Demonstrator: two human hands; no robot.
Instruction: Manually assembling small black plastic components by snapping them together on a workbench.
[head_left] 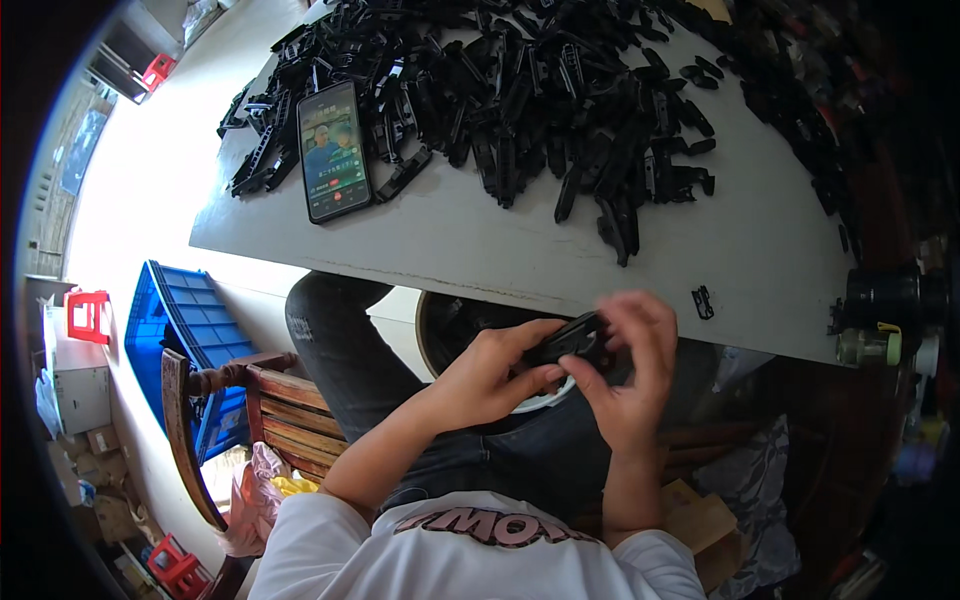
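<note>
Part of black plastic (pixel 578 342), likely light, stiff and slick, sits between the left hand (pixel 484 374), nearly closed and pinching one end, and the loosely curled right hand (pixel 632 382), whose grip I can't tell; its long sides seem best to hold.

Both arms reach forward. Left forearm (pixel 388 452) slants up and rightward; right forearm (pixel 633 490) near upright. Left grip (pixel 485 375) curled closed, thumb (pixel 532 381) stretched toward the other. Right grip (pixel 637 385) facing it, fingers (pixel 652 335) bent (their tips blurred), thumb tip just beside the left one's.
</note>
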